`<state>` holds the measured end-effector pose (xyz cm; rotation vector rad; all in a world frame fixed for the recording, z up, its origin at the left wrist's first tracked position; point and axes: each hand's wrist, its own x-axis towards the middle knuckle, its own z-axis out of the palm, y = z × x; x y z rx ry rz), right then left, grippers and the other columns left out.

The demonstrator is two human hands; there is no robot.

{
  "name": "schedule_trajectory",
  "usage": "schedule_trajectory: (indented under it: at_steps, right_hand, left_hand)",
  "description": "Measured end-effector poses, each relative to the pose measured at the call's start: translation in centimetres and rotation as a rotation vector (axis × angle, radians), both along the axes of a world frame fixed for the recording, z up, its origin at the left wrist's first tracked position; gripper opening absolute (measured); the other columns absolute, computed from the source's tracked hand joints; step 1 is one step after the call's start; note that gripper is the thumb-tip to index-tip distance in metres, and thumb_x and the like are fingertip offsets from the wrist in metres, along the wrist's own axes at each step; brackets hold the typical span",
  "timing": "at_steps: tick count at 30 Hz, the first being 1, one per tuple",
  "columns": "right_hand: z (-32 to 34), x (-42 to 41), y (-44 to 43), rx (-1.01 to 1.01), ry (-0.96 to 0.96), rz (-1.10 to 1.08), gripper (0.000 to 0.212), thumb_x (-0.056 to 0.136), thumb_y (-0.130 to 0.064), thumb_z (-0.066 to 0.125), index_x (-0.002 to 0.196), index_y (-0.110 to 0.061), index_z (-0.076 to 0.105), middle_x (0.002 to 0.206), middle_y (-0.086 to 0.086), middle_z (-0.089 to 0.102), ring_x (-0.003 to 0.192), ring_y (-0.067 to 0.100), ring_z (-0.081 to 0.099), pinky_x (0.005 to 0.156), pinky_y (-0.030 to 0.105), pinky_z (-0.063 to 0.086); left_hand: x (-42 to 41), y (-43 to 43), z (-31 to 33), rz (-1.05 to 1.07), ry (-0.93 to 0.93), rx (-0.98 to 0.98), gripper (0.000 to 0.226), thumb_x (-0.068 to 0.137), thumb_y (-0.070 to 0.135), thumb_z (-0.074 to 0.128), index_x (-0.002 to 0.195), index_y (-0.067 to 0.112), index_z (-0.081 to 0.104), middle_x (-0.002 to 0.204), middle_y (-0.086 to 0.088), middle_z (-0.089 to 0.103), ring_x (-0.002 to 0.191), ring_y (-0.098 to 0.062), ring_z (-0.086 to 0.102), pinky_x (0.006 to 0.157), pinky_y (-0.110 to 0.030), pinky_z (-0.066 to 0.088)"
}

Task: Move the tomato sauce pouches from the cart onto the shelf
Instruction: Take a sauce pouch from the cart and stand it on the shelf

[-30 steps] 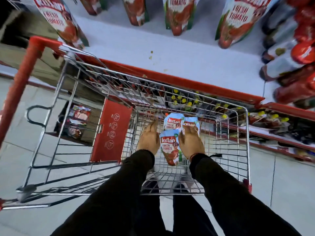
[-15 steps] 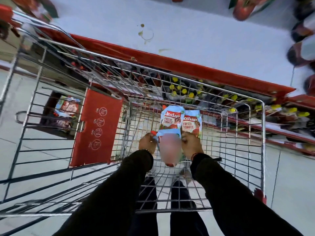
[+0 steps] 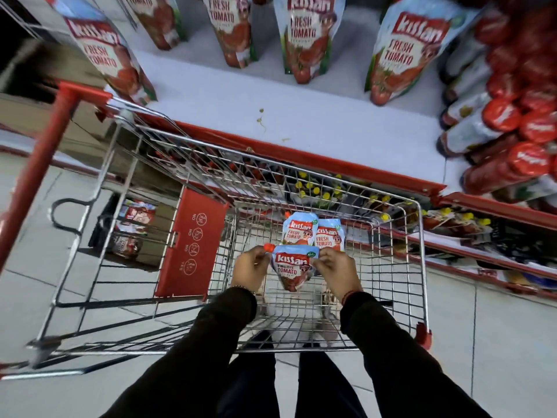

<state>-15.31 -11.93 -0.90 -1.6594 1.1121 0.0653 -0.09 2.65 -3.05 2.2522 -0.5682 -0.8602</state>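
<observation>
A tomato sauce pouch [image 3: 293, 271] hangs upright inside the wire cart [image 3: 420, 267], pinched at its top corners by both hands. My left hand [image 3: 250, 270] grips the left corner by the red spout cap. My right hand [image 3: 337, 271] grips the right corner. Two more pouches [image 3: 313, 233] lie side by side on the cart floor just beyond it. Several matching pouches [image 3: 306, 34] stand in a row at the back of the white shelf [image 3: 301, 116], straight ahead above the cart.
Red-capped sauce bottles [image 3: 512, 116] crowd the right end of the shelf. The cart's red child-seat flap [image 3: 193, 242] stands left of my hands. A lower shelf with yellow-capped items [image 3: 452, 218] runs behind the cart. Grey floor tiles lie to the right.
Both hands closed on the nearest pouch's top corners and lifted it off the cart floor. The view tilted down, then back up to show the shelf pouches.
</observation>
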Motion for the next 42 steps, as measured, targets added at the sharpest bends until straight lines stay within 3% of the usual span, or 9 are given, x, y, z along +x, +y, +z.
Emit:
schedule_trajectory:
  at_steps: [2,6,13,18,20,25,27,37,42]
  right_hand:
    - [2.2,0.7,0.1,-0.013,-0.053,0.013,0.006,0.091,-0.017,0.068,0.087,-0.016,0.063,0.088,-0.002,0.072,0.084,0.009,0.069,0.070,0.008,0.048]
    - [5.7,3.0,-0.3,-0.160,-0.113,0.042,0.012,0.091,-0.025,0.068,0.100,-0.017,0.066,0.087,-0.014,0.065,0.082,-0.005,0.061,0.073,0.004,0.043]
    - [12.2,8.4,-0.8,-0.320,-0.311,0.031,0.016,0.088,-0.038,0.068,0.100,-0.028,0.067,0.094,-0.014,0.072,0.092,0.003,0.069,0.086,0.023,0.055]
    - [16.3,13.8,-1.3,-0.417,-0.445,-0.009,0.011,0.085,-0.042,0.070,0.088,-0.033,0.069,0.086,-0.019,0.074,0.086,-0.006,0.069,0.080,0.017,0.056]
    - [17.6,15.8,-1.5,-0.447,-0.489,-0.030,0.006,0.085,-0.040,0.072,0.083,-0.038,0.066,0.081,-0.025,0.071,0.084,-0.010,0.068,0.076,0.011,0.053]
    - [20.7,21.2,-2.6,-0.474,-0.574,-0.069,0.013,0.085,-0.029,0.073,0.092,-0.018,0.072,0.086,-0.007,0.077,0.084,0.003,0.072,0.076,0.035,0.063]
    - [21.7,23.1,-3.3,-0.479,-0.587,-0.070,0.010,0.086,-0.027,0.073,0.092,-0.019,0.071,0.085,-0.007,0.076,0.083,0.005,0.072,0.075,0.040,0.063]
    - [20.4,27.4,-5.3,-0.419,-0.501,-0.057,0.011,0.090,-0.019,0.069,0.097,-0.011,0.068,0.093,0.007,0.077,0.084,0.019,0.074,0.075,0.045,0.063]
    - [18.9,27.3,-5.0,-0.443,-0.450,-0.076,0.016,0.089,-0.023,0.070,0.098,-0.010,0.067,0.093,0.010,0.077,0.083,0.020,0.073,0.072,0.043,0.064]
  left_hand:
    - [0.8,0.3,2.6,0.023,-0.016,-0.055,0.017,0.094,0.009,0.057,0.102,0.000,0.069,0.097,-0.015,0.076,0.086,-0.024,0.068,0.079,-0.030,0.056]
    - [3.0,0.6,7.0,0.007,-0.219,-0.159,0.019,0.095,0.012,0.057,0.101,-0.001,0.069,0.092,-0.017,0.074,0.074,-0.017,0.061,0.063,-0.011,0.044]
    - [8.7,0.6,14.3,0.032,-0.440,-0.402,0.023,0.093,0.013,0.059,0.109,0.002,0.071,0.106,-0.014,0.074,0.096,-0.024,0.070,0.088,-0.033,0.056]
    - [14.0,-0.2,18.2,0.041,-0.582,-0.495,0.018,0.093,0.012,0.059,0.102,0.002,0.071,0.096,-0.013,0.073,0.084,-0.023,0.068,0.074,-0.009,0.044]
    - [16.1,-0.6,19.7,0.042,-0.633,-0.537,0.017,0.093,0.013,0.060,0.102,0.003,0.071,0.095,-0.012,0.073,0.083,-0.020,0.067,0.076,-0.014,0.046]
    - [21.6,-2.3,22.9,0.028,-0.701,-0.608,0.019,0.093,0.013,0.059,0.107,0.005,0.070,0.103,-0.012,0.073,0.091,-0.019,0.067,0.078,-0.025,0.055]
    - [23.7,-3.2,23.8,0.024,-0.719,-0.622,0.021,0.093,0.012,0.059,0.109,0.005,0.071,0.105,-0.012,0.074,0.092,-0.017,0.067,0.080,-0.014,0.053]
    - [28.1,-6.1,22.7,0.022,-0.658,-0.498,0.026,0.093,0.014,0.059,0.115,0.006,0.071,0.106,-0.013,0.076,0.093,-0.024,0.072,0.082,-0.016,0.049]
    - [27.9,-6.0,21.0,0.021,-0.624,-0.451,0.023,0.094,0.014,0.056,0.111,0.006,0.070,0.102,-0.013,0.075,0.092,-0.025,0.071,0.085,-0.032,0.058]
